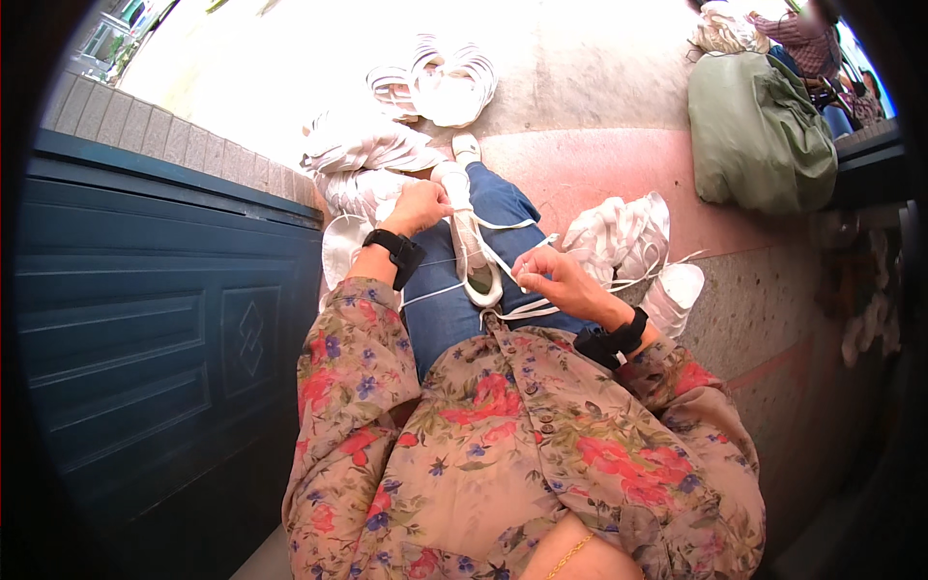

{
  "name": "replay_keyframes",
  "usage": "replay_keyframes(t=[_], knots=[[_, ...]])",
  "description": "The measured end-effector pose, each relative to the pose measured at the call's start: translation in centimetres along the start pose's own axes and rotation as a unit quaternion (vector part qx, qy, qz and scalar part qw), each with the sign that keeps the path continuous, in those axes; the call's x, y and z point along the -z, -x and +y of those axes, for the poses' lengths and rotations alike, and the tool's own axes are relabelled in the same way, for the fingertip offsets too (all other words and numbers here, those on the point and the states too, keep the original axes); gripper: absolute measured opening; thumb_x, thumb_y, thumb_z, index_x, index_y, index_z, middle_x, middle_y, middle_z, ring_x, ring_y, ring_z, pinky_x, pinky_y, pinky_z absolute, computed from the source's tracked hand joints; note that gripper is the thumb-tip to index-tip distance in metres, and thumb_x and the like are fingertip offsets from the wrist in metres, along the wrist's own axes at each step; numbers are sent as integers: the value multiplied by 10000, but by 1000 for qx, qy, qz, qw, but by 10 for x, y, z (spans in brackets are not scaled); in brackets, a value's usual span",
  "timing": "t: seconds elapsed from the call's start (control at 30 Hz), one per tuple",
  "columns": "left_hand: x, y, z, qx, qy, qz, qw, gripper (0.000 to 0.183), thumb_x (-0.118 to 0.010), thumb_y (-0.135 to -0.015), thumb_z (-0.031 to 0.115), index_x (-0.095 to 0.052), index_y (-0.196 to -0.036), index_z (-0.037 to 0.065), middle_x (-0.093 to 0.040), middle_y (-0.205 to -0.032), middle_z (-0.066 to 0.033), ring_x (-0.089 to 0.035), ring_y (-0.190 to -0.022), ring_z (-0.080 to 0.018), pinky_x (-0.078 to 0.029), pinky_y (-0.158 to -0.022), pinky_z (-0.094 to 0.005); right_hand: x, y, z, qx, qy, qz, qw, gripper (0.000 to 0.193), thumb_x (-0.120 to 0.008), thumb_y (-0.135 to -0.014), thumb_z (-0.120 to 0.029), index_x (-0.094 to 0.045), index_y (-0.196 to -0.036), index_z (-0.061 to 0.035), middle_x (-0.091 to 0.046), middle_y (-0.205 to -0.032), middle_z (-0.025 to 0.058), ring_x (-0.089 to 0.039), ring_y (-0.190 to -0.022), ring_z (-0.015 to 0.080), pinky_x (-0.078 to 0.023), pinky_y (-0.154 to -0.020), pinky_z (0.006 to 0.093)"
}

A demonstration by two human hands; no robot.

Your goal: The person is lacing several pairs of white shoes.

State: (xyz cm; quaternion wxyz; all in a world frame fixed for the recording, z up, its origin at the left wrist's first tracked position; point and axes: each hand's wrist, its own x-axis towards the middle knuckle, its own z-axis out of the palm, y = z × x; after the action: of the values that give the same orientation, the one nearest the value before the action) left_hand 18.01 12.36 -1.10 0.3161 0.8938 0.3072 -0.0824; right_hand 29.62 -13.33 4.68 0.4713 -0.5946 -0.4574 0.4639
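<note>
A white shoe [473,253] lies lengthwise on my lap over my blue jeans, its opening toward me. White shoelaces [503,224] run loosely from it across both thighs. My left hand [420,207] is beside the shoe's far part, thumb and fingers pinched on a lace whose end is hard to see. To the right of the shoe's opening, my right hand [563,280] pinches another stretch of white lace between thumb and forefinger. Black bands circle both wrists. More lace trails under my right hand toward a second white shoe [674,295] by my right thigh.
White shoes and laces form a pile [367,155] at my left leg and another pile [614,237] at my right. Looped white bundles [435,85] lie ahead. A green sack [759,135] stands at the right, near another person [807,43]. A dark blue panelled door [164,329] borders my left.
</note>
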Motion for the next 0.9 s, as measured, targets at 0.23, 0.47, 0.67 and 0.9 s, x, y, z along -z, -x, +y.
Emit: replay_keyframes(t=[0.23,0.47,0.67,0.9], knots=[[29,8,2,-6,223,-80,971,159,-614,-733,108,-617,-842,-8,-581,-701,-36,-525,-617,-104,-434,-591,-237,-5,-10,39,157,350,-97,918,125,-593,-760,-204,-577,-742,-82,-560,-776,34,-501,-841,228,-367,-722,350],[67,54,-7,64,405,0,912,240,-564,-785,109,-574,-1018,51,-550,-732,35,-491,-665,-42,-354,-577,-167,43,-41,-36,133,16,78,988,90,-534,-841,-95,-606,-816,-47,-592,-786,62,-559,-775,156,-439,-706,261],[38,58,-4,89,416,-17,905,247,-555,-759,123,-579,-999,68,-549,-719,44,-475,-643,-25,-344,-540,-175,92,-36,-79,171,126,193,958,163,-493,-892,-139,-598,-829,-30,-617,-801,40,-539,-773,104,-427,-709,238],[34,46,24,53,441,1,896,291,-540,-751,92,-561,-1037,41,-541,-736,30,-468,-673,-47,-351,-588,-187,167,14,-131,231,65,586,774,208,-487,-895,-187,-601,-824,-27,-605,-811,47,-534,-802,133,-394,-779,249]])
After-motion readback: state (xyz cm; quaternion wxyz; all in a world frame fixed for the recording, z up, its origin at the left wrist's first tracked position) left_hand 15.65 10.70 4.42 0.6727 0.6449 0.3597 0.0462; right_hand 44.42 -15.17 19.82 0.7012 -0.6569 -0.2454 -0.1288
